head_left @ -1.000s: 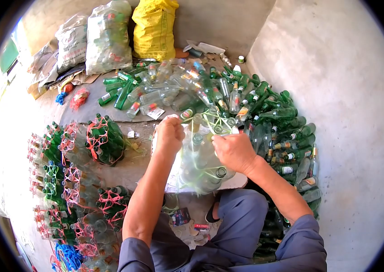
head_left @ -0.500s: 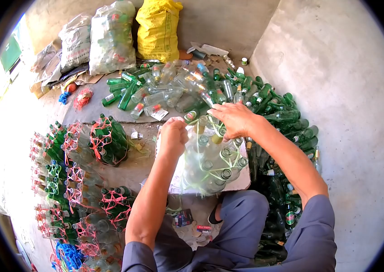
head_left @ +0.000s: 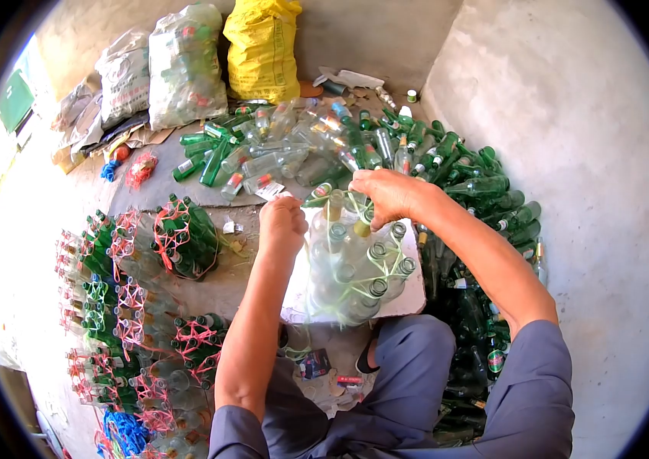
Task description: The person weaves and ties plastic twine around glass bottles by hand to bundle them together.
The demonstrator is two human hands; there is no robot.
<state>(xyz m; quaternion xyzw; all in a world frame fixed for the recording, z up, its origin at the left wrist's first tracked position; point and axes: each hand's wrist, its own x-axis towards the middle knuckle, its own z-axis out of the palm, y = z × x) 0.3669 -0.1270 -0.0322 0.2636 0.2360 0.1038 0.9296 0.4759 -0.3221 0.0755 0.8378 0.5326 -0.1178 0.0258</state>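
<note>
A cluster of upright clear glass bottles (head_left: 340, 294) stands on a white block (head_left: 405, 304) in front of me, with light green twine (head_left: 386, 256) looped around the necks. My left hand (head_left: 283, 223) is a closed fist just left of the cluster. A strand of the twine runs from it toward the bottles. Over the far right necks, my right hand (head_left: 389, 195) is curled, its thumb against a bottle neck (head_left: 368, 218). Its fingertips are partly hidden behind the necks.
Loose green and clear bottles (head_left: 267, 164) lie piled behind and along the right wall. Bundles tied with pink twine (head_left: 129, 302) stand at left. Filled white sacks (head_left: 187, 69) and a yellow sack (head_left: 263, 53) stand at the back. Blue twine (head_left: 124, 432) lies at lower left.
My left fist has moved slightly left, away from the cluster. The fingers of my right hand, more stretched before, are now more bent over the necks. The view has shifted a little.
</note>
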